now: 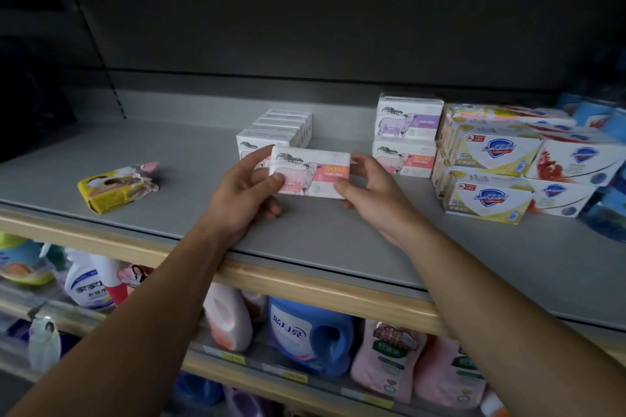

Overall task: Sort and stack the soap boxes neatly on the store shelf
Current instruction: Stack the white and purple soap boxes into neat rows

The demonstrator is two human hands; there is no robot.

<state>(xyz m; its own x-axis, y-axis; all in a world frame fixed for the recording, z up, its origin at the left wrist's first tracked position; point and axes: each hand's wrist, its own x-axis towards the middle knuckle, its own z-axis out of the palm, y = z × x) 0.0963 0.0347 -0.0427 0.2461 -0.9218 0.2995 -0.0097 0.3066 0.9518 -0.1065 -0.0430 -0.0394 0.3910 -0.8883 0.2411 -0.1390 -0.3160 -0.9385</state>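
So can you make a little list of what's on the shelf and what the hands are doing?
held box: pink sheep soap box, lifted a little above the shelf
left hand: grips the box's left end
right hand: grips the box's right end
behind it: row of matching boxes standing on edge
right of it: purple sheep box stacked on another pink box
far right: Safeguard boxes, stacked
left: yellow soap packet, lying alone, wrapper crumpled
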